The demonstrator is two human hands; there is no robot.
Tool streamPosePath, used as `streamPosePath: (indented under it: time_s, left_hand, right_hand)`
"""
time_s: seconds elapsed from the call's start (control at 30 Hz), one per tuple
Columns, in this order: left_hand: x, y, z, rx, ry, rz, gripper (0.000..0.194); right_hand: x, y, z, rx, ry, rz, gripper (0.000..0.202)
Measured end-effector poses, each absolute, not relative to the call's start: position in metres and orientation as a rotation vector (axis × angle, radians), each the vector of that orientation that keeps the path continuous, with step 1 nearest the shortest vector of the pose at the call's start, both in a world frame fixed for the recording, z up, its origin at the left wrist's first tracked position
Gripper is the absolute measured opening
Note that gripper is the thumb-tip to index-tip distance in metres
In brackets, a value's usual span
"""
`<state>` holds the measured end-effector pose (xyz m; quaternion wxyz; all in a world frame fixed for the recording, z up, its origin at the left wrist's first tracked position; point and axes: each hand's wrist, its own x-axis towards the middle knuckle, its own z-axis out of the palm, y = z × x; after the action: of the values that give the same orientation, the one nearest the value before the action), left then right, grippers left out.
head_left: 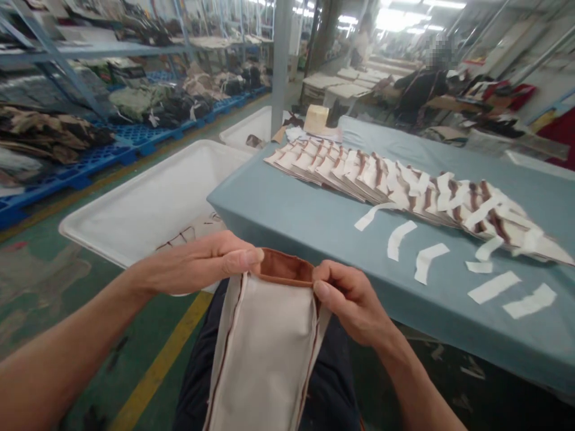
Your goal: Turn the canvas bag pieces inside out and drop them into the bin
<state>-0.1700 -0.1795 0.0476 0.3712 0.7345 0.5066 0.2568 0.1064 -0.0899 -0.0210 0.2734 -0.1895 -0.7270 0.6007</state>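
A long cream fabric piece (269, 347) with brown seams hangs over my lap, its brown-lined top edge stretched open. My left hand (202, 262) pinches the upper left corner, thumb on the near side and fingers behind. At the upper right corner, my right hand (353, 299) grips the rim between thumb and curled fingers. The opening between the hands shows a reddish-brown lining.
A blue-covered table (287, 218) stands ahead, bearing a row of overlapping cream and brown pieces (386, 179) and loose white strips (430, 262). A white bin (148, 206) is at left, near blue pallets. A person in dark clothing (422, 90) is at the back.
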Motion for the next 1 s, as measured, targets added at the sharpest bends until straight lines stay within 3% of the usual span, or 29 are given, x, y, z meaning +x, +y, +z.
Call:
streamPosePath:
  time_s: [0.17, 0.3, 0.57, 0.77, 1.0]
  left_hand:
    - [-0.168, -0.183, 0.050, 1.862, 1.206, 0.599, 0.052]
    - [-0.164, -0.178, 0.056, 1.883, 1.171, 0.556, 0.033]
    - [-0.162, -0.175, 0.055, 1.849, 1.141, 0.578, 0.024]
    - [-0.154, -0.175, 0.053, 1.848, 1.234, 0.577, 0.022]
    - [-0.146, -0.174, 0.067, 1.806, 1.304, 0.499, 0.022]
  right_hand:
    - [0.102, -0.073, -0.035, -0.611, -2.206, 1.411, 0.030]
    - [0.085, -0.070, -0.047, -0.615, -2.244, 1.333, 0.024]
    - [0.081, -0.068, -0.042, -0.547, -2.273, 1.310, 0.013]
    - [0.081, -0.082, -0.015, -0.264, -2.175, 1.366, 0.012]
    - [0.072, -0.085, -0.004, -0.266, -2.148, 1.472, 0.038]
